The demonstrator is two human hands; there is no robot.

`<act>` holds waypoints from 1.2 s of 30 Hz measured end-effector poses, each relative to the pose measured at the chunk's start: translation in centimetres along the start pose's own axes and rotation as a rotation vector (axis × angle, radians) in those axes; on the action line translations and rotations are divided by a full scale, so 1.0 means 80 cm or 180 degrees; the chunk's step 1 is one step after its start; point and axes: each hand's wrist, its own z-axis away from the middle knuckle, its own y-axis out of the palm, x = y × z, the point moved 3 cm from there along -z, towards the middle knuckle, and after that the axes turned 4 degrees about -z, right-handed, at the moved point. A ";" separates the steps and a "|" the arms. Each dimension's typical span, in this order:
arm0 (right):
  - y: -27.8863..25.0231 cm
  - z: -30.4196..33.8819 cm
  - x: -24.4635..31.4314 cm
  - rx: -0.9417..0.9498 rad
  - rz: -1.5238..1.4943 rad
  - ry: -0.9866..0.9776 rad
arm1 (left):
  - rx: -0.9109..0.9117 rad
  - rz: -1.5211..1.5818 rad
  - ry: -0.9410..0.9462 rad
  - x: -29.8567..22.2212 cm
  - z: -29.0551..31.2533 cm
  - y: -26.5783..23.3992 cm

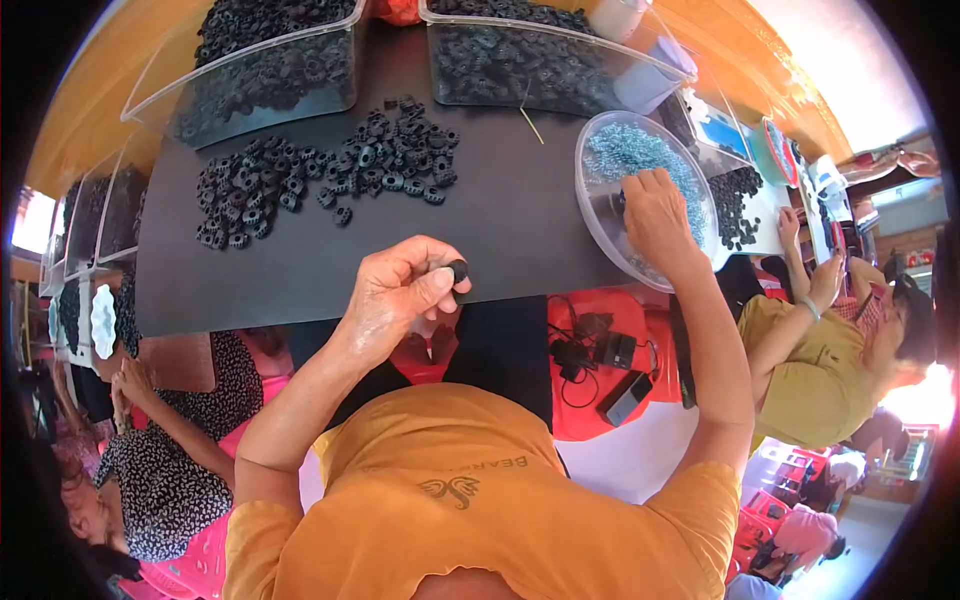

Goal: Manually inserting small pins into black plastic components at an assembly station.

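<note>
My left hand (405,285) is closed just off the table's front edge, pinching a small black plastic part (459,270) between thumb and fingers. Over on the right, my right hand (660,215) reaches into a round clear tub (594,226). Tiny blue-silver pieces (640,150) are heaped in the tub, too small to name surely. My right fingers are curled together at the near side of that heap, and a dark bit shows beside them; what they hold is hidden. Beyond my left hand lie loose black plastic parts (375,160) in two touching piles.
Two clear bins (290,85) (555,75) of black parts line the table's (500,220) far side. A thin yellowish stick (532,125) lies near the tub. Black devices with cables (610,350) rest on red material below the edge. Co-workers sit left and right.
</note>
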 end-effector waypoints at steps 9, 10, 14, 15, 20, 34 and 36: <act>0.001 0.001 0.012 0.0022 -0.0055 0.0027 | -0.0042 0.0304 0.0111 0.004 0.007 -0.001; 0.000 0.000 0.016 0.0022 -0.0064 -0.0038 | -0.0054 0.0297 0.0107 0.004 0.007 -0.001; 0.000 0.000 0.010 -0.0022 -0.0088 0.0004 | -0.0053 0.0435 0.0117 0.006 0.003 0.002; 0.001 0.001 0.007 -0.0026 -0.0104 -0.0015 | -0.0052 0.0524 0.0161 0.006 0.002 0.004; 0.002 0.001 0.003 -0.0069 -0.0371 0.0029 | -0.0166 0.0688 0.0240 0.003 0.002 0.008; -0.005 0.005 0.008 -0.0375 -0.0380 0.0340 | -0.0296 0.0320 0.0465 0.006 0.003 -0.001; -0.021 0.002 0.016 -0.0515 -0.0605 0.0471 | -0.0263 0.0341 0.0413 0.006 0.002 -0.002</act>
